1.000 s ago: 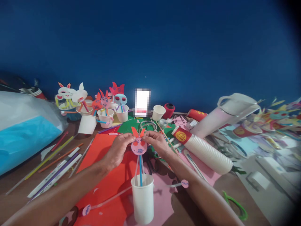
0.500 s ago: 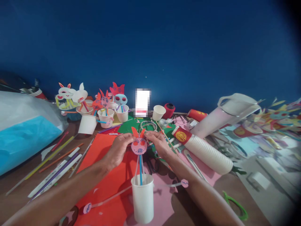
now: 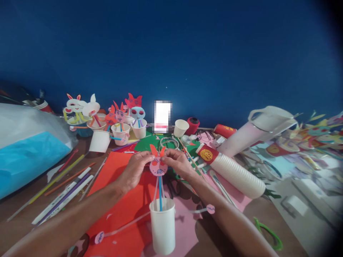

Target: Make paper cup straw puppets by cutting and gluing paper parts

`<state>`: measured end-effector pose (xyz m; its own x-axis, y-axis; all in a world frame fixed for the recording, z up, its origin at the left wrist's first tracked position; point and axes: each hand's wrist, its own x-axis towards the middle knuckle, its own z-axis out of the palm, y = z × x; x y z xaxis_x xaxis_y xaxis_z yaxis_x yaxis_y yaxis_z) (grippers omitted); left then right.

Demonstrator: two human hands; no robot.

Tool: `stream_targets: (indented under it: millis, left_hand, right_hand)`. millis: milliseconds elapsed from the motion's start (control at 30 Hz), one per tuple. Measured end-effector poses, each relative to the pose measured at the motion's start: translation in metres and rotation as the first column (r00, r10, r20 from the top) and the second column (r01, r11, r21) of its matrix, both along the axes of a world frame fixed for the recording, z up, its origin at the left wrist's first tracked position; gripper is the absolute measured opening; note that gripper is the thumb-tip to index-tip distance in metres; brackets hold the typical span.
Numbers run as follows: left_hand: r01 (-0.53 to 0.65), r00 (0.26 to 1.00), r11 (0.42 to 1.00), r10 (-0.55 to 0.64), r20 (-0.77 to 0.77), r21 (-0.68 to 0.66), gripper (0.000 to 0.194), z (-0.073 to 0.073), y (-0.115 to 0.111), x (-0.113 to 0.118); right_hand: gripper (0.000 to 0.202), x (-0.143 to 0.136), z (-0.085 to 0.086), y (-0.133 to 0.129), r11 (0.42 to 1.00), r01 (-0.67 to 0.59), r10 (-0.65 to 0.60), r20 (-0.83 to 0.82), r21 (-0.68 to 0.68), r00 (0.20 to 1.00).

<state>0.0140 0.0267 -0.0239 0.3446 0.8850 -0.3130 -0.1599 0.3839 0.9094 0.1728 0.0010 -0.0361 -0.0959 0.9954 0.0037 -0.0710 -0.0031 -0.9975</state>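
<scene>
A pink paper face (image 3: 158, 170) with orange eyes and two orange ears (image 3: 158, 150) stands on a blue straw (image 3: 160, 192) and pale straws, which rise from a white paper cup (image 3: 163, 228). Straw arms tipped with pink paper discs (image 3: 99, 237) stick out from the cup's sides. My left hand (image 3: 136, 167) pinches the upper left edge of the face near the base of one ear. From the other side my right hand (image 3: 179, 162) pinches the upper right edge, its fingertips partly covering the face. Both hands are closed; the cup stands upright.
Orange card (image 3: 118, 200) and pink paper (image 3: 184, 232) lie beneath the cup. Markers (image 3: 64, 196) are on the left, a stack of paper cups (image 3: 238, 171) and a pitcher (image 3: 257, 128) on the right. Finished cup puppets (image 3: 120, 130) stand behind. Green scissors (image 3: 270, 235) rest at front right.
My right fingertips have shifted slightly left and down, covering more of the face's upper right edge. My left hand and the cup have barely moved.
</scene>
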Motion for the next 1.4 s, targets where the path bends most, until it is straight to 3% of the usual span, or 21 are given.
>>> stream_targets:
  millis: [200,400,800,1400]
  left_hand:
    - [0.026,1.0,1.0,-0.026,0.004,0.005,0.022,0.004,-0.001,0.001]
    - [-0.018,0.999,0.999,0.019,-0.026,0.033,0.017,-0.001,0.002,0.001]
    - [-0.062,0.997,0.998,0.063,-0.051,0.016,0.017,-0.006,0.003,0.002]
    - [-0.1,0.994,0.975,0.107,0.021,-0.197,0.009,-0.011,0.008,0.005]
  right_hand:
    - [0.016,-0.001,-0.002,0.0,0.999,0.004,-0.009,0.11,0.044,0.994]
    - [0.014,-0.003,0.004,-0.003,0.994,0.007,-0.033,0.228,0.114,0.973]
    - [0.015,-0.006,0.004,-0.005,0.982,0.02,-0.078,0.305,0.187,0.949]
    - [0.01,-0.008,0.002,-0.007,0.963,0.005,-0.128,0.445,0.268,0.886]
